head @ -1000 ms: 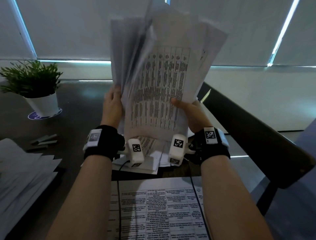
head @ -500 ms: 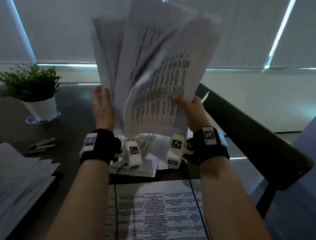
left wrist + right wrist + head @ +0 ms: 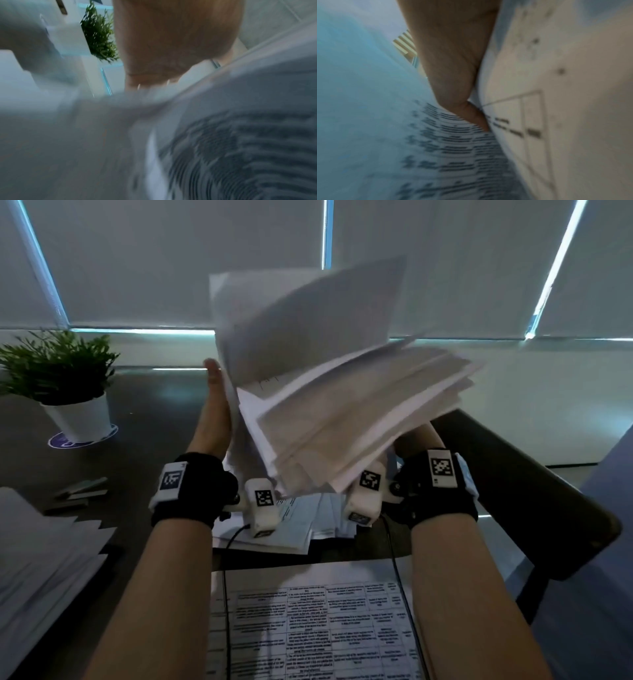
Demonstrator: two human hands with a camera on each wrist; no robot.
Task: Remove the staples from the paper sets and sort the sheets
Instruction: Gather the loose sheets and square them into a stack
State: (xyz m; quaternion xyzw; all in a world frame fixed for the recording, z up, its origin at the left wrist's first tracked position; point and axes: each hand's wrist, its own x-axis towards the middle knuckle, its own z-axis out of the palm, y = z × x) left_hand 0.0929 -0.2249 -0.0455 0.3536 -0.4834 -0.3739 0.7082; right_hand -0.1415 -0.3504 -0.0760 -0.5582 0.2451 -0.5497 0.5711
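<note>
A thick stack of white sheets is held above the dark desk, fanned out and tilted down to the right, its blank sides facing me. My left hand stands on edge with straight fingers, flat against the leftmost upright sheets. My right hand is mostly hidden under the stack's right side and grips it from below. In the right wrist view my thumb is wedged between printed sheets. The left wrist view is blurred: my palm lies against a printed page. No staple shows.
Loose sheets lie on the desk under my wrists. A printed table sheet sits at the near edge, a staggered paper pile at the left. A potted plant stands back left, small grey items near it. A dark chair back is at right.
The stack has tipped from upright over to the right and its printed face has turned away from me. My left hand went from gripping the left edge to lying flat against it.
</note>
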